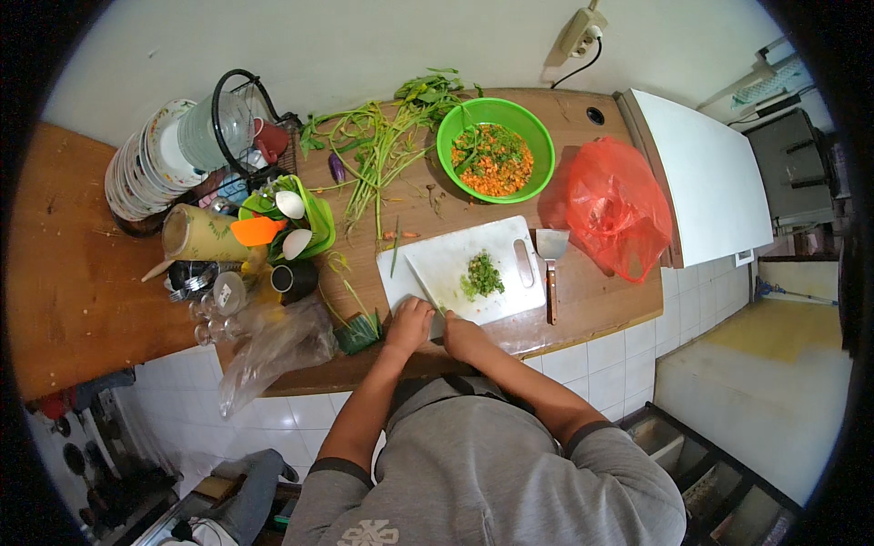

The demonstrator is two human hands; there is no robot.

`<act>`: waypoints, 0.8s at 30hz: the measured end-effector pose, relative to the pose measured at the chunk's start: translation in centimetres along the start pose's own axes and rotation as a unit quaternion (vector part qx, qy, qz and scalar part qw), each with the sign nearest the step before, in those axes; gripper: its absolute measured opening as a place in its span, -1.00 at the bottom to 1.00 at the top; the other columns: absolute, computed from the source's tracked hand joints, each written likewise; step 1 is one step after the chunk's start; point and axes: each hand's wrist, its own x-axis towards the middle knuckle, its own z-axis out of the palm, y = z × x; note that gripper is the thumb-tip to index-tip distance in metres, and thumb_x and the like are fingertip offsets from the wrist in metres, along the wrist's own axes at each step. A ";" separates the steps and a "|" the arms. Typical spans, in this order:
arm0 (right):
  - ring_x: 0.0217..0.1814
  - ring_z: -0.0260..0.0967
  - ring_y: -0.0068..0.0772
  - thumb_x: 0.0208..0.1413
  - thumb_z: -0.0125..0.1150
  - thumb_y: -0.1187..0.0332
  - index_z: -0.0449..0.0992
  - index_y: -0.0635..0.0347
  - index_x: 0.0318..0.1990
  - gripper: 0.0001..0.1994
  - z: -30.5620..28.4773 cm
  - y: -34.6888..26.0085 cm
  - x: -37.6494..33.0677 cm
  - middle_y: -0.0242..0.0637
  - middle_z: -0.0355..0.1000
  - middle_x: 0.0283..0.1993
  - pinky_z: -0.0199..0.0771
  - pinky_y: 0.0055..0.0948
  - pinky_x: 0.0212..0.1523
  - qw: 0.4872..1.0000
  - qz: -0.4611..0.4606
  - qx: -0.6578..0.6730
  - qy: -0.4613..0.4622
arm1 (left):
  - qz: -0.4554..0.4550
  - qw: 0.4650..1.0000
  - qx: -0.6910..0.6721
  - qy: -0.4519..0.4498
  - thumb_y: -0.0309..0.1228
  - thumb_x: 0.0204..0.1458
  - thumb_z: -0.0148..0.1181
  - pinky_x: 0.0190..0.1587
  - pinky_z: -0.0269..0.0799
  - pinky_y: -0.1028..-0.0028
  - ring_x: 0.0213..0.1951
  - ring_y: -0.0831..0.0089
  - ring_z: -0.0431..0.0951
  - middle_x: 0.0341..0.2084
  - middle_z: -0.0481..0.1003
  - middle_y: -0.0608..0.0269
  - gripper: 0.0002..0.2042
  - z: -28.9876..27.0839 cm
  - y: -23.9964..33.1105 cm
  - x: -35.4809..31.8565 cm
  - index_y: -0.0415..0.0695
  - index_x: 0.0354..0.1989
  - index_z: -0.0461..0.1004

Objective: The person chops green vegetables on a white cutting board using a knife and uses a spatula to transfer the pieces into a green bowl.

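Observation:
A white cutting board [510, 310] lies on the wooden table before me. My right hand [466, 339] is wrapped round the handle of a kitchen knife [423, 282], whose blade points away and to the left over the board. Beside the blade, my left hand [411, 322] rests at the board's near left corner with its fingers curled; what they hold, if anything, is hidden. A small heap of chopped greens [482, 276] sits right of the blade. One thin green stalk [395, 247] crosses the board's far left edge.
Beyond the board stand a green bowl [545, 164] of chopped orange and green vegetables and long leafy stems [369, 168]. To the right lie a wooden-handled scraper [552, 264] and a red plastic bag [619, 205]. Leftward are a dish rack [218, 118], a utensil basket [319, 218] and clear plastic [282, 350].

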 end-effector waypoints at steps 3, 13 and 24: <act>-0.11 0.55 0.28 0.16 0.03 0.44 0.34 0.41 -0.02 -0.73 0.1 0.4 0.6 0.25 0.55 -0.17 0.53 0.07 -0.08 1.000 -0.005 0.002 0.007 | 0.022 1.000 0.014 0.015 -0.45 0.13 0.14 -0.05 0.36 0.06 -0.14 -0.08 0.44 -0.27 0.44 -0.04 -0.89 0.3 0.1 -0.3 -0.21 -0.24 0.50; -0.05 0.56 0.21 0.16 0.03 0.44 0.31 0.43 0.02 -0.69 -0.6 -0.8 0.8 0.24 0.55 -0.12 0.54 0.03 -0.04 1.000 -0.007 0.004 -0.019 | 0.061 0.996 0.063 0.010 -0.55 0.01 0.11 0.05 0.36 0.09 -0.05 -0.02 0.44 -0.16 0.44 0.01 -0.73 -0.3 0.9 -1.4 -0.22 -0.08 0.49; -0.11 0.56 0.22 0.13 0.06 0.46 0.33 0.45 -0.02 -0.71 0.4 0.1 1.1 0.24 0.55 -0.18 0.55 0.02 -0.12 0.999 -0.032 -0.005 0.010 | 0.054 0.998 0.014 0.031 -0.58 0.03 0.10 0.02 0.36 0.08 -0.08 -0.05 0.44 -0.21 0.45 0.01 -0.81 -0.5 0.6 -0.8 -0.19 -0.16 0.48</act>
